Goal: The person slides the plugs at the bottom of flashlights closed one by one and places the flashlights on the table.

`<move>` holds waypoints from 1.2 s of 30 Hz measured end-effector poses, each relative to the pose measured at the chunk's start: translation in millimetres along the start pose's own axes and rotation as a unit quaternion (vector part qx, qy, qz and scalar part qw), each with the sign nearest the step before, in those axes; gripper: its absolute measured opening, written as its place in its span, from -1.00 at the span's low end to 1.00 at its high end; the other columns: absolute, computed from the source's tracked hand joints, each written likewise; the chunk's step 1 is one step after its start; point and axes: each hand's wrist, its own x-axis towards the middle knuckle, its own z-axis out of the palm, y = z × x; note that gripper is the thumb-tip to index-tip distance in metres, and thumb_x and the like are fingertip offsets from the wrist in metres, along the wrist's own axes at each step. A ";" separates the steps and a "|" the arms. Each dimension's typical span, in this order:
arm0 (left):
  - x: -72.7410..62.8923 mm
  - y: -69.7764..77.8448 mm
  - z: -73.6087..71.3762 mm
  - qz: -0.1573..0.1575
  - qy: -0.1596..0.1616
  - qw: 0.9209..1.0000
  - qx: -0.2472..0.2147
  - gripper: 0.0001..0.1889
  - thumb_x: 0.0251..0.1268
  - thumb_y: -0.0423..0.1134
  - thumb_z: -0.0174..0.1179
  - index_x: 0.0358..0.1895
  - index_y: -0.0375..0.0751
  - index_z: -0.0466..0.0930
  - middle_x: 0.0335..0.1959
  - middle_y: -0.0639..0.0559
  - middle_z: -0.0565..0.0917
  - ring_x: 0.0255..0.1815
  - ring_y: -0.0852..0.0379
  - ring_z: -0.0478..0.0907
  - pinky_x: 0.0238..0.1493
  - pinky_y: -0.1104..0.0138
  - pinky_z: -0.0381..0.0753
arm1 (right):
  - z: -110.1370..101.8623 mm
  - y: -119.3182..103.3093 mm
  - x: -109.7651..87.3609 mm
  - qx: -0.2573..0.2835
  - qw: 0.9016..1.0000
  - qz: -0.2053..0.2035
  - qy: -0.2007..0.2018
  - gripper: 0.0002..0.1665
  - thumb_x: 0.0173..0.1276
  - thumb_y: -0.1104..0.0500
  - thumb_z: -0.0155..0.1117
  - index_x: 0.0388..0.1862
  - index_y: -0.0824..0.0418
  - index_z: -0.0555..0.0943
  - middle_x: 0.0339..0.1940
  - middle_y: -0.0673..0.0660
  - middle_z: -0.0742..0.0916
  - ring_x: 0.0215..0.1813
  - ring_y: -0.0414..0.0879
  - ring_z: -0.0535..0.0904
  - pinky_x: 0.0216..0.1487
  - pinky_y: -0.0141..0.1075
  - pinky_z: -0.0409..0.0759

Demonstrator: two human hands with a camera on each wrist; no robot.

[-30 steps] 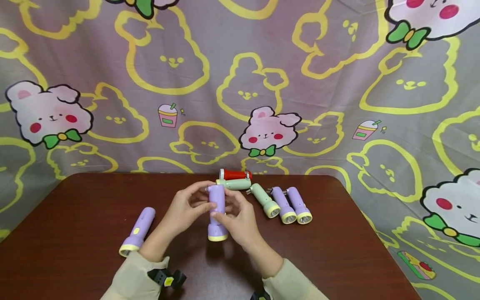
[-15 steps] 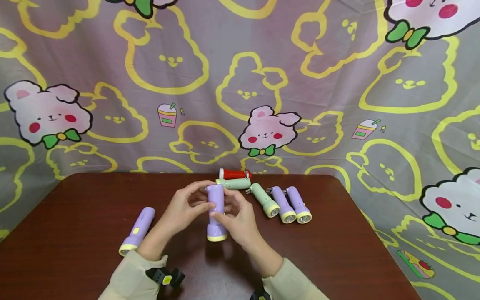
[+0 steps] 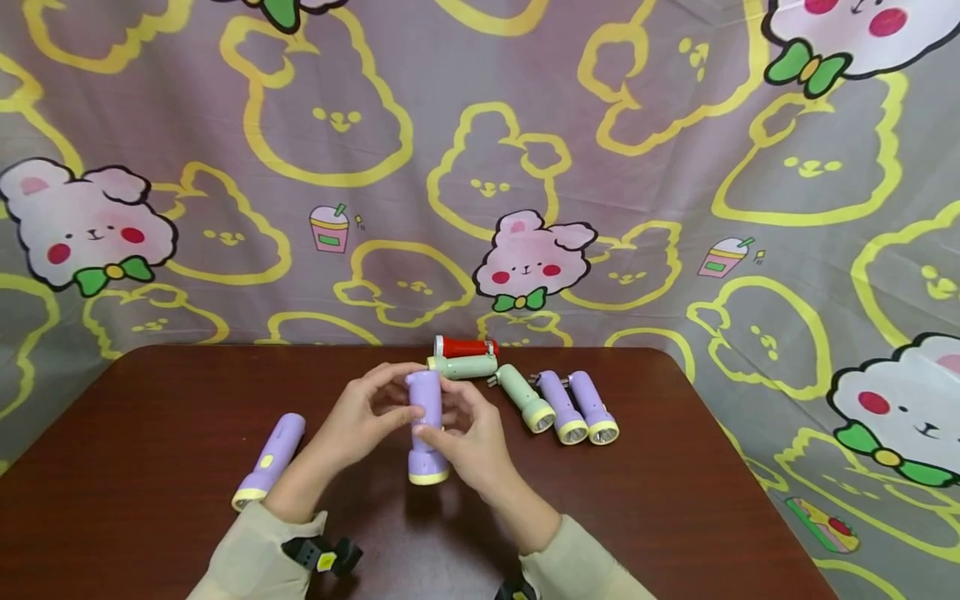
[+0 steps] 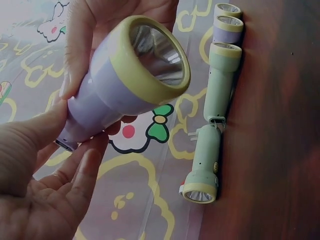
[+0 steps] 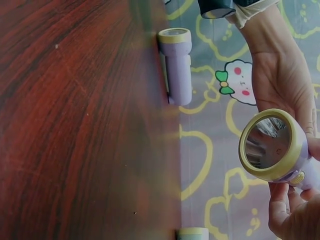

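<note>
A purple flashlight (image 3: pixel 426 421) with a yellow rim stands upright between both hands over the table, its lens end down. My left hand (image 3: pixel 375 417) holds its left side with thumb and fingers. From the right, my right hand (image 3: pixel 474 425) grips the barrel, its thumb across the front. A small nub juts from the flashlight's top left. The left wrist view shows the lens and reflector of this flashlight (image 4: pixel 112 75), unlit. A round yellow button (image 5: pixel 298 178) on its side appears in the right wrist view. The fingers behind the barrel are partly hidden in the head view.
Another purple flashlight (image 3: pixel 272 458) lies beside the left forearm. To the right lie a green flashlight (image 3: pixel 521 396) and two purple ones (image 3: pixel 558 406) (image 3: pixel 591 406), prongs out. Behind the hands, a green flashlight (image 3: pixel 468 367) lies before a red one (image 3: pixel 465 347). A patterned cloth (image 3: pixel 420 183) hangs behind the table (image 3: pixel 675 517).
The whole head view has shifted slightly left. Both hands keep the same hold on the upright flashlight, and the other flashlights stay in place on the table.
</note>
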 end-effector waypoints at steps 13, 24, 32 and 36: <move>-0.8 -0.2 4.4 0.005 -0.006 1.000 0.006 -0.52 0.21 -0.39 0.36 0.23 -0.24 0.55 -0.15 -0.13 0.61 -0.17 0.10 0.60 -0.11 0.38 0.63 | -5.0 4.4 -0.7 -0.017 1.000 -0.010 -0.012 -0.34 0.14 0.40 0.46 0.25 0.37 0.48 -0.05 0.43 0.69 -0.23 -0.16 0.65 -0.16 -0.41 0.65; 1.2 4.3 6.3 -0.001 -0.008 1.000 0.010 -0.50 0.20 -0.35 0.38 0.24 -0.20 0.53 -0.04 -0.13 0.63 -0.12 0.01 0.63 -0.10 0.34 0.66 | -17.1 5.5 -1.9 -0.020 0.997 -0.052 -0.060 -0.31 0.21 0.43 0.38 0.33 0.39 0.38 0.00 0.48 0.64 -0.16 -0.18 0.63 -0.14 -0.38 0.66; 1.3 7.5 3.8 -0.006 -0.007 1.000 0.002 -0.50 0.19 -0.39 0.38 0.23 -0.21 0.54 -0.02 -0.14 0.64 -0.12 0.09 0.64 -0.07 0.35 0.66 | -21.2 5.5 -1.3 0.014 0.994 -0.049 -0.094 -0.26 0.23 0.46 0.33 0.38 0.41 0.30 0.13 0.54 0.57 -0.17 -0.26 0.66 -0.09 -0.40 0.66; -1.3 9.6 -1.3 -0.013 -0.011 1.000 0.004 -0.50 0.19 -0.38 0.38 0.23 -0.22 0.54 -0.01 -0.14 0.66 -0.11 0.09 0.64 -0.06 0.37 0.66 | -20.4 5.2 -0.5 0.033 0.992 -0.043 -0.114 -0.24 0.23 0.47 0.30 0.41 0.40 0.27 0.13 0.58 0.57 -0.12 -0.26 0.65 -0.05 -0.40 0.65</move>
